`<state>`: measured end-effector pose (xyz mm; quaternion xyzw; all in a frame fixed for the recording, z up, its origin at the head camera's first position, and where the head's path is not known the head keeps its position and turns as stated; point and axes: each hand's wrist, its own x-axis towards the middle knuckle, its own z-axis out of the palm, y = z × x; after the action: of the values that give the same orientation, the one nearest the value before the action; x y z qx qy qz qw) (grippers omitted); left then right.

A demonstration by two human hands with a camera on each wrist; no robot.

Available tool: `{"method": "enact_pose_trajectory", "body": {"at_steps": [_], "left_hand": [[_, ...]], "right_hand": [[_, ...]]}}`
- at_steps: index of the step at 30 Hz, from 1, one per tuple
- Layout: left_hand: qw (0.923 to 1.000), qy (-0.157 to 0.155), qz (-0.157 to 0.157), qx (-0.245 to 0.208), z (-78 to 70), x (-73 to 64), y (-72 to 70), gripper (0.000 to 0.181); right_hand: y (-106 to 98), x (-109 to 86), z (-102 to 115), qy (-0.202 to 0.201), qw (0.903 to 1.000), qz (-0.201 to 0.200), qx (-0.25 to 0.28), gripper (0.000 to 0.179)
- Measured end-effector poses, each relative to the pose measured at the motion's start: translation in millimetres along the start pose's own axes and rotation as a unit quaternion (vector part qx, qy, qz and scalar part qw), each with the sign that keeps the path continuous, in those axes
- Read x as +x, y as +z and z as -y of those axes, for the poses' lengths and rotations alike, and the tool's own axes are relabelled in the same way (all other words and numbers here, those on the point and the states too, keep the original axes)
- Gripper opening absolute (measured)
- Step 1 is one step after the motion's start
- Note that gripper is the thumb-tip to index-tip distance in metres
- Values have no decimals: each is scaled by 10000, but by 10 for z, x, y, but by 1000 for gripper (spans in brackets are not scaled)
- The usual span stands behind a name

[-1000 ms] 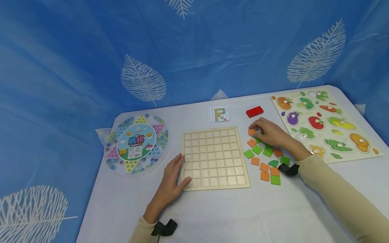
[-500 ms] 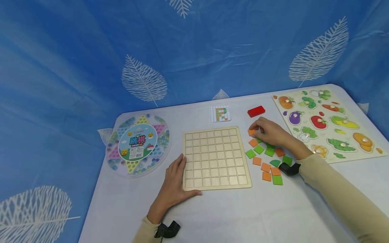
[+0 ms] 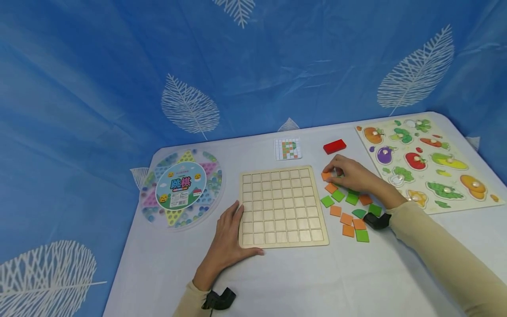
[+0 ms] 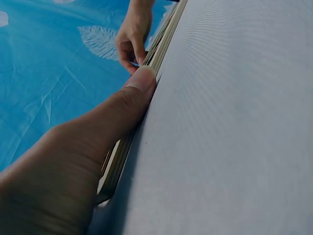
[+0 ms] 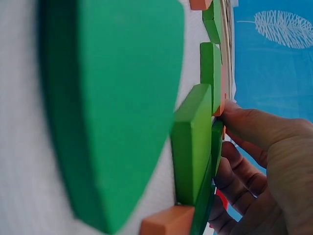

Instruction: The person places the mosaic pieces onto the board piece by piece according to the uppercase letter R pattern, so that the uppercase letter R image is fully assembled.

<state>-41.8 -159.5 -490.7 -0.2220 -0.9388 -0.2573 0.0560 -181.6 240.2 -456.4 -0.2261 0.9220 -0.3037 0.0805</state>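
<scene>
I see a creased blue curtain (image 3: 277, 75) behind and to the left of the white worktop (image 3: 293, 281), printed with large white leaves (image 3: 416, 68). Light leaves a soft sheen on its folds, and I notice the worktop's rounded far corners.

Plain beige sleeves (image 3: 439, 255) meet a chunky black device (image 3: 377, 221) at each wrist (image 3: 392, 199).

pale board (image 3: 284, 208), scattered tiles (image 3: 346, 219)

the square wooden board lay flat, its gridded cells unfilled; the left hand (image 3: 223, 242) touched its near left corner. just right of the board lay orange and green tiles, mostly square. the right hand (image 3: 351, 175) pinched an orange tile (image 3: 325, 176).
</scene>
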Motion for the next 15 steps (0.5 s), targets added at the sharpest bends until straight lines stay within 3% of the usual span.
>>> {"method": "enact_pose_trajectory", "body": {"at_steps": [15], "left_hand": [[9999, 91, -72, 99, 5, -4, -9, 129]], "right_hand": [[-2, -1, 16, -23, 10000, -14, -9, 20]]}}
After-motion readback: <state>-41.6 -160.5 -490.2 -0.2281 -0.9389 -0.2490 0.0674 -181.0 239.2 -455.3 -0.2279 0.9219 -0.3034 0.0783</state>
